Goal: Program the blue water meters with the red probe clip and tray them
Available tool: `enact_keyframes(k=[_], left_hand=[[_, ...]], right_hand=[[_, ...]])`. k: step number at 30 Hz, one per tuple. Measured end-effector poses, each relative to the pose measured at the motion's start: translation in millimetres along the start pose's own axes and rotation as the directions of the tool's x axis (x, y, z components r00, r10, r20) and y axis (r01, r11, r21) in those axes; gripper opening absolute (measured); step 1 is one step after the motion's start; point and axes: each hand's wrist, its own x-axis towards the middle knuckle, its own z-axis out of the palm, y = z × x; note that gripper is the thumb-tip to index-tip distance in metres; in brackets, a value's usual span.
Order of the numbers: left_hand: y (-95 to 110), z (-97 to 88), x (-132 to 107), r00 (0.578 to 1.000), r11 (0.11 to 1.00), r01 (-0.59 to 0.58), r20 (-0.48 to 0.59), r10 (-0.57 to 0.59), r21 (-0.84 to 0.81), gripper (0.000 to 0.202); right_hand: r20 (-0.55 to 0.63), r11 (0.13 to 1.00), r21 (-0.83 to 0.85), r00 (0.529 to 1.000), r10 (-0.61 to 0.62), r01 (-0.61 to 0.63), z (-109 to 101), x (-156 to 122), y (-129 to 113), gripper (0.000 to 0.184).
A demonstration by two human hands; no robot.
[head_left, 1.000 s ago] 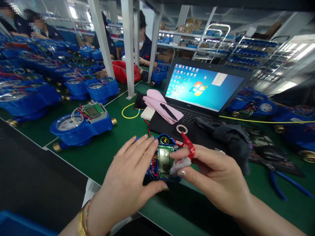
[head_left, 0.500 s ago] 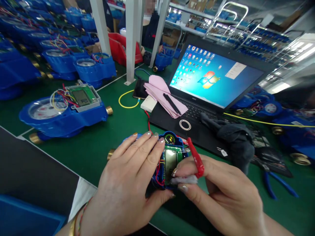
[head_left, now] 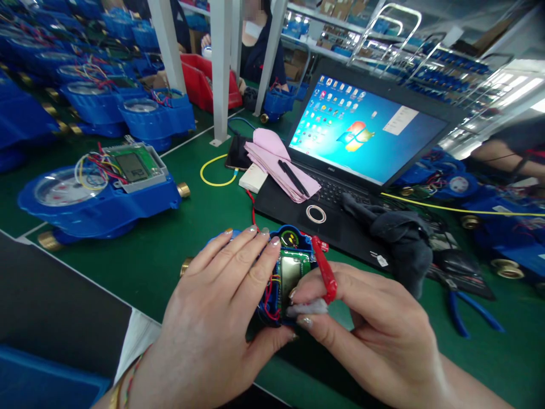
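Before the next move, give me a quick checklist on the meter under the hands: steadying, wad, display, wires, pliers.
1. Left hand on the meter: ok, its fingers are spread over the top, thumb at the near side.
2. Grey wad held: ok, pinched between thumb and finger of the right hand.
3. Display fully in sight: not ok, the right fingers cover part of its lower end.
4. Red wires all seated: cannot tell, the left hand hides part of that side.
5. Pliers apart from the meter: ok, they lie off to the right.
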Motion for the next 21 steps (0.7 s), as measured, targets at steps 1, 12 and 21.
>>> enact_keyframes(k=[1,12,21], left_hand=[[-0.2,0.0,0.0,1.0,1.0,0.001,-0.002,-0.001,0.002,0.067],[-1.8,0.1,0.3,1.0,1.0,0.002,0.006,-0.002,0.01,0.068],[-2.3,1.4,2.6,1.0,1.0,-0.009,0.009,0.009,0.001,0.067]], right_hand=[[0.001,1.0,-0.005,1.0,0.001,-0.001,-0.1,0.0,0.3,0.011],[0.007,1.0,0.003,1.0,-0.008,0.008,1.9,1.9,1.1,0.012],[-0.019,1.0,-0.004,1.0,-0.02,0.02,3.2,3.9,1.4,0.014]])
